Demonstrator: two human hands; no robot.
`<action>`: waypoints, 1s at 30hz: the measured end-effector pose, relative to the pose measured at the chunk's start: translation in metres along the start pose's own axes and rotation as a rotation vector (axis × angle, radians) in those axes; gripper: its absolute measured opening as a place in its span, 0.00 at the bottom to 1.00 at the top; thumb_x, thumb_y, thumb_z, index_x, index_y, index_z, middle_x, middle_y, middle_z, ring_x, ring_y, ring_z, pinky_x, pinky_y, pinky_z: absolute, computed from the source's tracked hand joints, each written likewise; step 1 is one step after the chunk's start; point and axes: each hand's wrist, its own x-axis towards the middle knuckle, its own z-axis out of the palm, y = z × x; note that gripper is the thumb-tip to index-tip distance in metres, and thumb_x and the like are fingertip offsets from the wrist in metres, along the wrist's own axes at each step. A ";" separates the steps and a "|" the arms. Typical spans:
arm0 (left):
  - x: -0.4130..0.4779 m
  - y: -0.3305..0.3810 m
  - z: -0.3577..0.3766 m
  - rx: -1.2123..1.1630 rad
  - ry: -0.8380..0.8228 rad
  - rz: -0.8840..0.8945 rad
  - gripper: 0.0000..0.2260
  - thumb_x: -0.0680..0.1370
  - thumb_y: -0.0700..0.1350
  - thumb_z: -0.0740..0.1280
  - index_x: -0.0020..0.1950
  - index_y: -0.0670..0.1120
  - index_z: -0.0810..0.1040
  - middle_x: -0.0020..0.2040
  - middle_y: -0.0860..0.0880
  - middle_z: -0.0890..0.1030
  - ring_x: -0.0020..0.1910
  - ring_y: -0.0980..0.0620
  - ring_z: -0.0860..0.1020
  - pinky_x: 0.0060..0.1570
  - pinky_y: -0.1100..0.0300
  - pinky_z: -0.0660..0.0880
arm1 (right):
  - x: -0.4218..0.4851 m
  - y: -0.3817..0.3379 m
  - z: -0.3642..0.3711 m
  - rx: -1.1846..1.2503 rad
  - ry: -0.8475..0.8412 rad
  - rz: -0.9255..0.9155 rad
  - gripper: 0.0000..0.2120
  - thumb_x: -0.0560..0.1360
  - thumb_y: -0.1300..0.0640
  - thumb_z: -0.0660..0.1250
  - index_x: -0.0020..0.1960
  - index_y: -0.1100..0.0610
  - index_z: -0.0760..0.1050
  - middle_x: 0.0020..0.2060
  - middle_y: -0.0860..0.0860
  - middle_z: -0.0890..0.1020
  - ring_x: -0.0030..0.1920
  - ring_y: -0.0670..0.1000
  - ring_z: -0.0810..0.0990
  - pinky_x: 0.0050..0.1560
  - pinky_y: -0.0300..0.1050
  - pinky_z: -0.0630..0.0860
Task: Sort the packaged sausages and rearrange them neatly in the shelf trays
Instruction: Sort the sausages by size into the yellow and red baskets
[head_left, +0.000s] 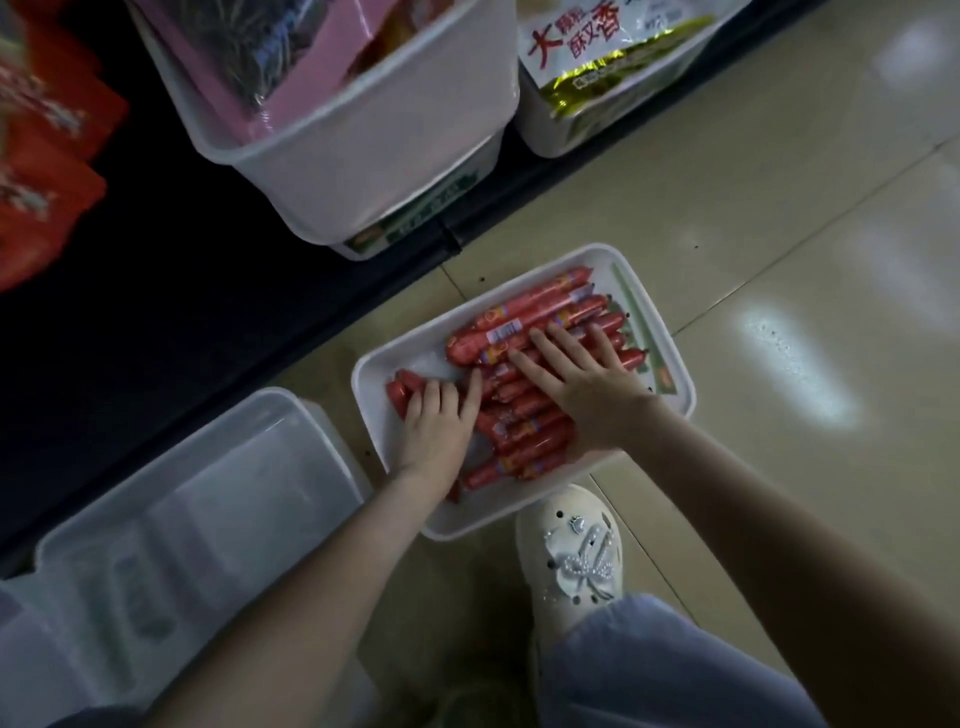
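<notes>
A white shallow tray (670, 387) lies on the tiled floor, holding several red packaged sausages (524, 317). Long ones lie side by side along its far half; shorter ones are piled in its near half. My right hand (582, 382) rests flat on the sausages with its fingers straight and spread. My left hand (439, 421) is at the tray's left side, fingers curled over a small bunch of short sausages (405, 387), thumb stretched toward the pile.
An empty clear plastic bin (208, 499) stands on the floor left of the tray. White bins (395, 135) with packaged goods sit on the dark shelf above, one holding a snack bag (597, 47). My white shoe (571, 551) is just below the tray.
</notes>
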 end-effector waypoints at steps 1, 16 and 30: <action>0.001 -0.002 -0.002 -0.003 0.068 0.007 0.26 0.78 0.41 0.47 0.78 0.42 0.54 0.62 0.43 0.74 0.62 0.45 0.72 0.64 0.52 0.66 | 0.001 0.001 -0.004 -0.040 -0.022 -0.006 0.58 0.69 0.34 0.68 0.74 0.50 0.25 0.76 0.58 0.34 0.76 0.60 0.36 0.73 0.65 0.36; -0.016 0.005 -0.062 -0.740 0.175 -0.247 0.16 0.83 0.52 0.54 0.68 0.47 0.66 0.58 0.44 0.76 0.55 0.44 0.76 0.40 0.56 0.67 | -0.012 -0.009 -0.014 -0.081 0.085 -0.052 0.30 0.76 0.53 0.61 0.75 0.59 0.57 0.71 0.58 0.64 0.70 0.58 0.64 0.70 0.52 0.63; -0.071 -0.027 -0.117 -1.274 0.236 -0.509 0.09 0.82 0.52 0.58 0.52 0.47 0.69 0.39 0.48 0.75 0.33 0.50 0.74 0.29 0.58 0.64 | -0.051 -0.038 -0.068 0.126 0.148 0.189 0.20 0.78 0.58 0.61 0.69 0.56 0.64 0.64 0.54 0.74 0.64 0.56 0.73 0.62 0.52 0.73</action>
